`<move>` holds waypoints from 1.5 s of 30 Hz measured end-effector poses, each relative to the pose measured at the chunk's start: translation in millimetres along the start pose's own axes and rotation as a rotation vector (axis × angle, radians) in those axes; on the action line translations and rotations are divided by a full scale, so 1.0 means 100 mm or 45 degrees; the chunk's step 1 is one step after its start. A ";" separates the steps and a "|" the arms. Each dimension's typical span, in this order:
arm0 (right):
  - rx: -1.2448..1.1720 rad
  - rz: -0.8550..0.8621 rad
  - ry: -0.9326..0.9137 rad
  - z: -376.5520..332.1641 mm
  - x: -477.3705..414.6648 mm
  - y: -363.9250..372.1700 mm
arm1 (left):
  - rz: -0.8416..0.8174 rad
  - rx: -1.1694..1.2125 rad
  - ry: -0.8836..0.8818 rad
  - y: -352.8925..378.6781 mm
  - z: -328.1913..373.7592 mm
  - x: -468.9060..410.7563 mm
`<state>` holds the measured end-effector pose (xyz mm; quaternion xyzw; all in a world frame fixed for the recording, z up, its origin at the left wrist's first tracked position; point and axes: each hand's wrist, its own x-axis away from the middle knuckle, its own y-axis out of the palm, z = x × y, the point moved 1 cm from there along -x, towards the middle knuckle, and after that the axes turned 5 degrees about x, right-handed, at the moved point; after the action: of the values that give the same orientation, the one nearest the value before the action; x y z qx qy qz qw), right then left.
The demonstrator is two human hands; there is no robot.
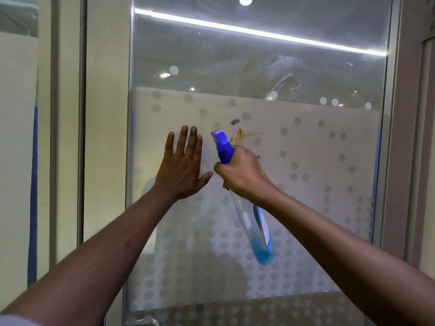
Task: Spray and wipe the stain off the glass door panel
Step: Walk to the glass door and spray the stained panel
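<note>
Stain point(244, 137) just beyond right fingers point(235, 170)

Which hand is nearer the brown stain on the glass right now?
Right. The right hand, gripping the spray bottle, sits just below the brown stain. The left hand is spread flat, well to the stain's left, beyond the nozzle.

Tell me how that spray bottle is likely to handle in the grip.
The spray bottle is probably light: blue liquid shows only near its base. What weight there is sits low, so it may swing a little under the right hand, which grips its neck. The clear plastic body looks smooth, possibly slippery if wet.
</note>
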<state>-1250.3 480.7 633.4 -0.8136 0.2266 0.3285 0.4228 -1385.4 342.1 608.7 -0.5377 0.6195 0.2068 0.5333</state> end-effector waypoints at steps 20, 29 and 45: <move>-0.176 0.015 0.118 0.10 0.19 -0.16 | -0.051 -0.021 -0.025 -0.06 0.02 0.00; -0.302 0.140 0.044 0.23 0.34 -0.28 | -0.206 -0.021 -0.045 -0.23 0.06 0.01; -0.649 0.085 -0.156 0.35 0.68 0.02 | -0.394 -0.202 -0.106 -0.53 0.27 0.72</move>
<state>-1217.7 502.8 568.1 -0.8644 0.1373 0.4375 0.2062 -1315.9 315.0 552.8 -0.6578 0.4884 0.1928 0.5399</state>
